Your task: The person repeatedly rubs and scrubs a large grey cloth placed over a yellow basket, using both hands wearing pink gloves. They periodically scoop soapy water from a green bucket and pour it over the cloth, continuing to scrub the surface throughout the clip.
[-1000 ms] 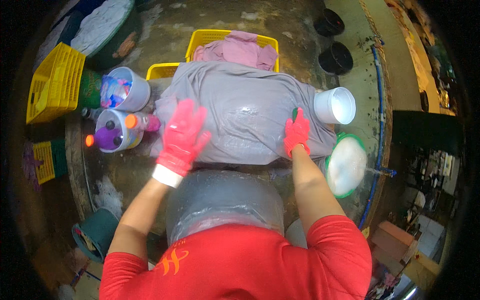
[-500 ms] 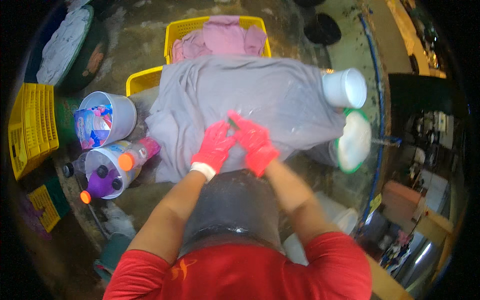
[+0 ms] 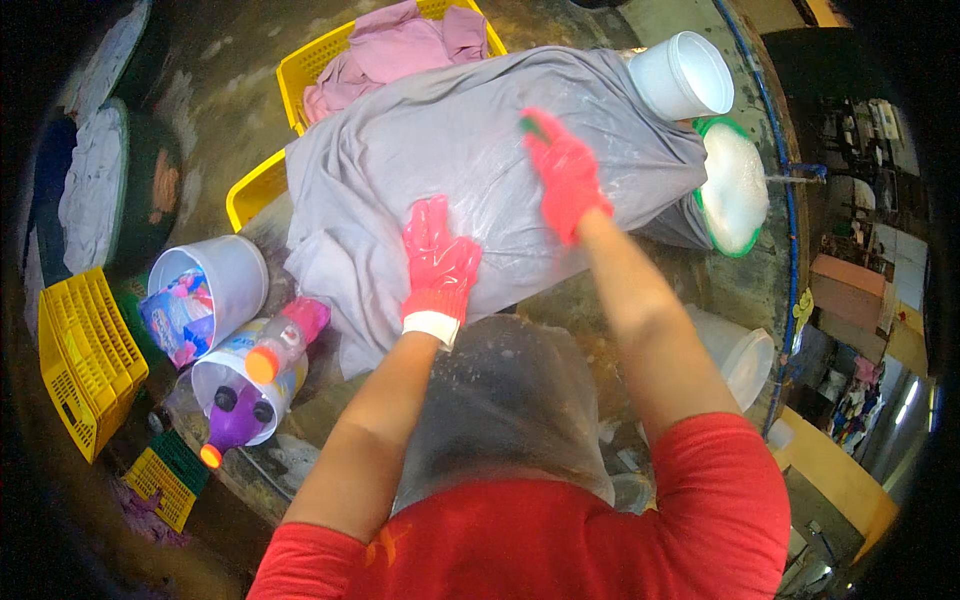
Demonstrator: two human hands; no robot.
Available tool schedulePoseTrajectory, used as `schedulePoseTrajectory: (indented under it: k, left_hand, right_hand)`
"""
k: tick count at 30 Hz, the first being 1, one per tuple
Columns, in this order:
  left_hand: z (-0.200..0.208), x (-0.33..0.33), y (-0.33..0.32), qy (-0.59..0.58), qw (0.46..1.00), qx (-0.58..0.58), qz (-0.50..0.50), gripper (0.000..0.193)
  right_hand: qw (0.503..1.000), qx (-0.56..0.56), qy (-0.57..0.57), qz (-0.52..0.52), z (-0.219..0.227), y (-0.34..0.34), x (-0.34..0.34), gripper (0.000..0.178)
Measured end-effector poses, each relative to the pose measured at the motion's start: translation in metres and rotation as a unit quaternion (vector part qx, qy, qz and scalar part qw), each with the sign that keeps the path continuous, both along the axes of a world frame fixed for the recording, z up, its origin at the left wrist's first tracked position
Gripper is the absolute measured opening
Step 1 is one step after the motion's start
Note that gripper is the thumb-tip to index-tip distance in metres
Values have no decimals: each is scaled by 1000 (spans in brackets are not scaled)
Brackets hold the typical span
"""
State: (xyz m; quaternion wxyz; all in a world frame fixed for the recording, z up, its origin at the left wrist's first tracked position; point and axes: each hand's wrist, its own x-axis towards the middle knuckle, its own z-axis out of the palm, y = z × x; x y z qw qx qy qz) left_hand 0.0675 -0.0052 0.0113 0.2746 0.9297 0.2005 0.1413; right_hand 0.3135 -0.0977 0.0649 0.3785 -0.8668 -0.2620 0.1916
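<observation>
Left hand (image 3: pixel 438 262) lies flat, fingers spread, on the grey cloth (image 3: pixel 450 150) (wet, soapy); right hand (image 3: pixel 562 170) grips a green-tipped brush (image 3: pixel 528 124) on it.

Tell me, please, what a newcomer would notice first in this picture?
First, the two bright pink rubber gloves: the left hand lies flat on a large wet grey cloth spread in the centre, while the right hand reaches further up it, gripping something green. Next, a green basin of white foam at the right, and yellow baskets on the left.
</observation>
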Motion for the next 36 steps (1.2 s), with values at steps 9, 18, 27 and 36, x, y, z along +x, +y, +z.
schedulePoseTrajectory:
  k: [9, 18, 27, 36]
  left_hand:
    - [-25, 2, 2, -16, 999, 11, 32, 15]
    - [1, 34, -43, 5, 999, 35, -29, 38]
    - [-58, 13, -52, -44, 990, 119, 54, 21]
    - [-18, 10, -59, 50, 994, 91, 40, 32]
  right_hand:
    - [987, 54, 104, 112, -75, -8, -53, 44]
    - [998, -17, -14, 67, -41, -18, 110, 43]
    - [947, -10, 84, 309, -49, -51, -54, 51]
    - [981, 98, 107, 125, -54, -48, -11, 48]
